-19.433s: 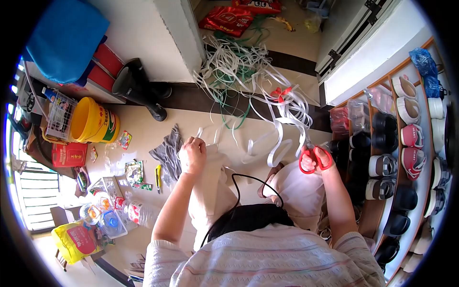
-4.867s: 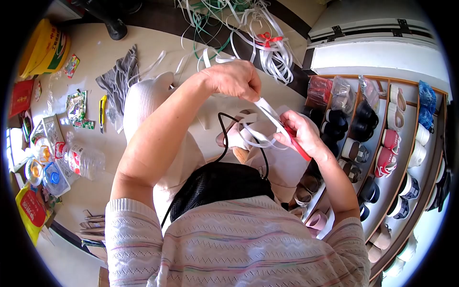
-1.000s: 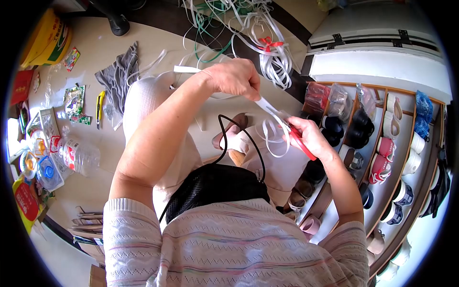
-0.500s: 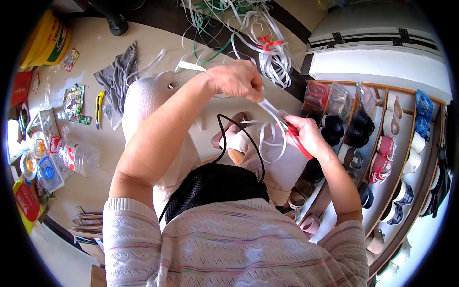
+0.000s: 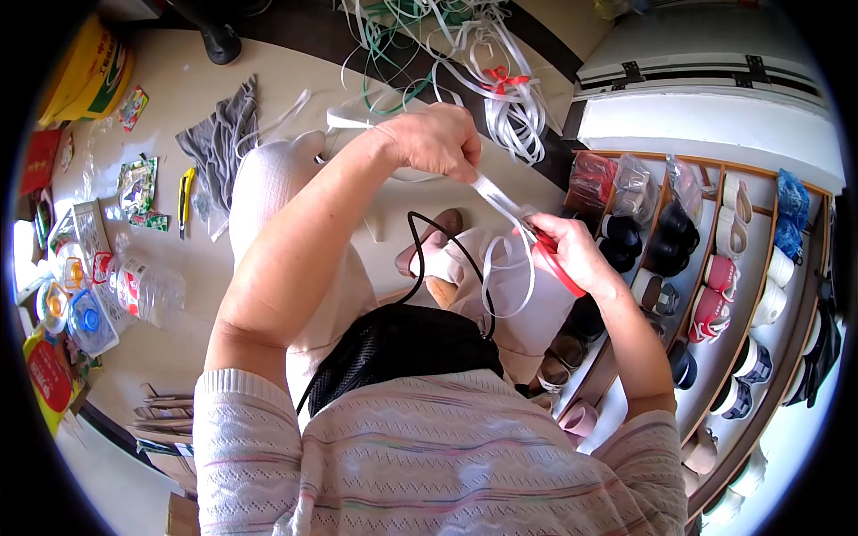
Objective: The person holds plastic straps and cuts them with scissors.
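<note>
My left hand (image 5: 440, 143) is closed on a white strap (image 5: 498, 198), which runs taut down to the right toward my other hand. My right hand (image 5: 572, 253) holds red-handled scissors (image 5: 556, 266); their blades lie along the strap, and how far apart they are is unclear. A thin loop of strap (image 5: 509, 308) hangs below the scissors over my right leg. Another white end sticks out to the left behind my left wrist. Ahead on the floor lies a tangle of white and green straps (image 5: 514, 121), with a red tie (image 5: 506, 80) around part of it.
At the right stands a shoe rack (image 5: 760, 357) full of shoes. On the left floor are a grey cloth (image 5: 223, 134), a yellow cutter (image 5: 186, 204), plastic bottles (image 5: 147, 290) and a yellow bucket (image 5: 89, 76). A black bag (image 5: 402, 357) rests on my lap.
Over the last second both hands stay nearly in place, my left moving slightly up and left. The hanging strap loop has shifted and lengthened downward. Earlier, the hands were far apart.
</note>
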`<state>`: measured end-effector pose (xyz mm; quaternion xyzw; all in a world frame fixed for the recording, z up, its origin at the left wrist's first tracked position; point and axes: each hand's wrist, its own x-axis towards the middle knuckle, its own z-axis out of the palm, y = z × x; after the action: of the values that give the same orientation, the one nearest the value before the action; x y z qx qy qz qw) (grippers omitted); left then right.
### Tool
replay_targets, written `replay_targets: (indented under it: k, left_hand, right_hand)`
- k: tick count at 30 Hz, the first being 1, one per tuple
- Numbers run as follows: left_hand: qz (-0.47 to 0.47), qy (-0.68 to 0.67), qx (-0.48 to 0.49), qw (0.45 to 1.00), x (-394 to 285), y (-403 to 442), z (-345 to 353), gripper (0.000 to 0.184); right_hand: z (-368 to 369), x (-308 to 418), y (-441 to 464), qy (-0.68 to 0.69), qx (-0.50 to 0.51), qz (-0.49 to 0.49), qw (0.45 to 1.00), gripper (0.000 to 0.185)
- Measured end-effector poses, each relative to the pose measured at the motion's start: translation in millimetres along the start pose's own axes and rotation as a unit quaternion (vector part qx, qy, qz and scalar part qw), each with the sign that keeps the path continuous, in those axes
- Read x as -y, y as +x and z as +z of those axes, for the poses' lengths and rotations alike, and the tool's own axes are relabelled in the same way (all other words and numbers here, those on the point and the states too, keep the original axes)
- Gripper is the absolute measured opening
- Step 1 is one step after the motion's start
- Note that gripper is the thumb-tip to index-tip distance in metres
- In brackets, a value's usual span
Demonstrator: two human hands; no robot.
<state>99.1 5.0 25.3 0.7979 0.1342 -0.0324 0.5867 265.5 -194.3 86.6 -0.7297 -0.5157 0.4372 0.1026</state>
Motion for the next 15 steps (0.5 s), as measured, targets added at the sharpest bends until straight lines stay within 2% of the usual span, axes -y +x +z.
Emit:
replay_targets:
  k: [7, 10, 13, 15]
  left_hand:
    - [0.001, -0.022, 0.005, 1.0, -1, 1, 1, 0.025]
    - [0.002, -0.016, 0.028, 0.999, -8, 0, 1, 0.026]
    - [-0.006, -0.008, 0.035, 0.999, -7, 2, 6, 0.026]
    - [-0.007, -0.01, 0.049, 0.999, -5, 4, 4, 0.026]
  right_hand:
    - [-1, -3, -4, -0.027, -0.008, 0.026, 0.999, 0.021]
    - [4, -11, -2, 0.009, -0.016, 0.011, 1.0, 0.02]
    - [3, 1, 2, -0.029, 0.013, 0.052, 0.998, 0.02]
    - [0, 5, 2, -0.035, 0.003, 0.032, 0.999, 0.021]
